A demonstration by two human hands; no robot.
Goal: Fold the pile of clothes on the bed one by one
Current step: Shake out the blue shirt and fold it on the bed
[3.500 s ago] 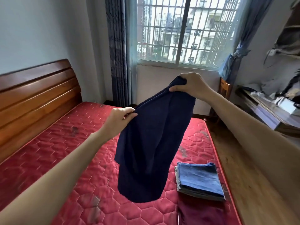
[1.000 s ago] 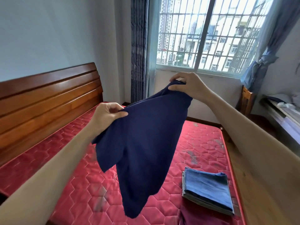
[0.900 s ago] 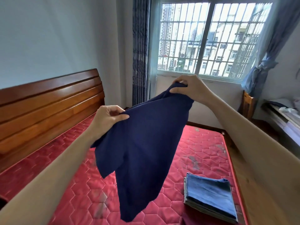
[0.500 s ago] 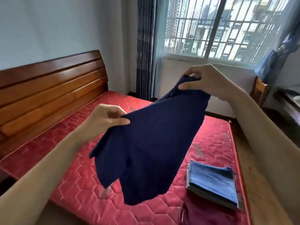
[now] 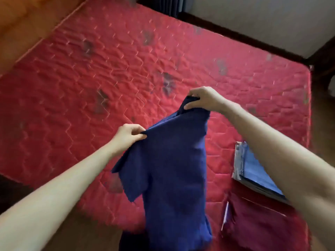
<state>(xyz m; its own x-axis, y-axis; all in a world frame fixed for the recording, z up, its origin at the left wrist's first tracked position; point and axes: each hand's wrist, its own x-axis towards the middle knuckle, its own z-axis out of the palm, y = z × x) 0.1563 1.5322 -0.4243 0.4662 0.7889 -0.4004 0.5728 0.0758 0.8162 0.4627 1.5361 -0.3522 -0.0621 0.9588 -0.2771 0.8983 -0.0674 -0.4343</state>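
Hanging limp above the red bed (image 5: 126,69), a navy shirt (image 5: 174,169) is pinched at its shoulders by left hand (image 5: 129,135) and right hand (image 5: 204,100); light, floppy cloth, best held there.

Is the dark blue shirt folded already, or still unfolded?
Unfolded. The dark blue shirt hangs loose above the red mattress, pinched at its top by the left hand and right hand.

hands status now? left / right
Left hand: closed, pinching the navy shirt at its top edge.
Right hand: closed, gripping the shirt's other top corner.
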